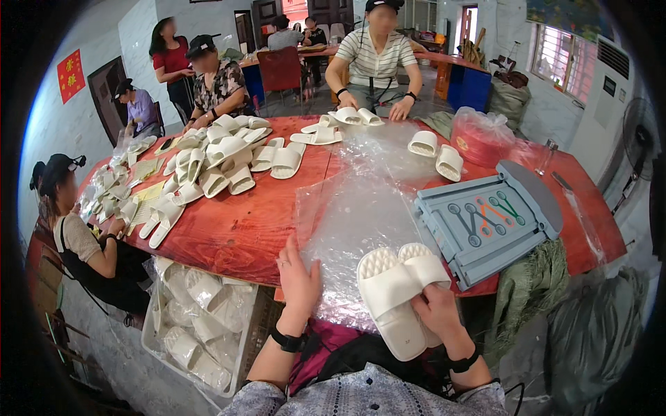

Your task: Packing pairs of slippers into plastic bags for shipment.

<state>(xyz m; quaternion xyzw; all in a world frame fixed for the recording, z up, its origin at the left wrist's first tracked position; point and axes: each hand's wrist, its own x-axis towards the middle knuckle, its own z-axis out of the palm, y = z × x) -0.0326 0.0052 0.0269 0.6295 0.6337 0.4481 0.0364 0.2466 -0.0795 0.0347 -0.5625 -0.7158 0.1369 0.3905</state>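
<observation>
A pair of cream slippers [392, 298] is held in my right hand [438, 313], soles down and toes pointing away from me. My right fingers reach in at the right slipper's side, and part of that grip is hidden. The slippers hang just over the near table edge, partly over clear plastic bags [347, 229]. My left hand [298, 277] lies at the left edge of the bags with its fingers stretched out and nothing in it. Whether its fingertips press on the plastic I cannot tell.
Slippers [229, 152] are heaped on the red table [236, 225] at left. A grey-blue folding stool [479, 222] lies at right, near a red bagged bundle [482, 135]. Below left stands a crate [244, 353] of bagged slippers. A person opposite [378, 62] handles slippers; several others sit around.
</observation>
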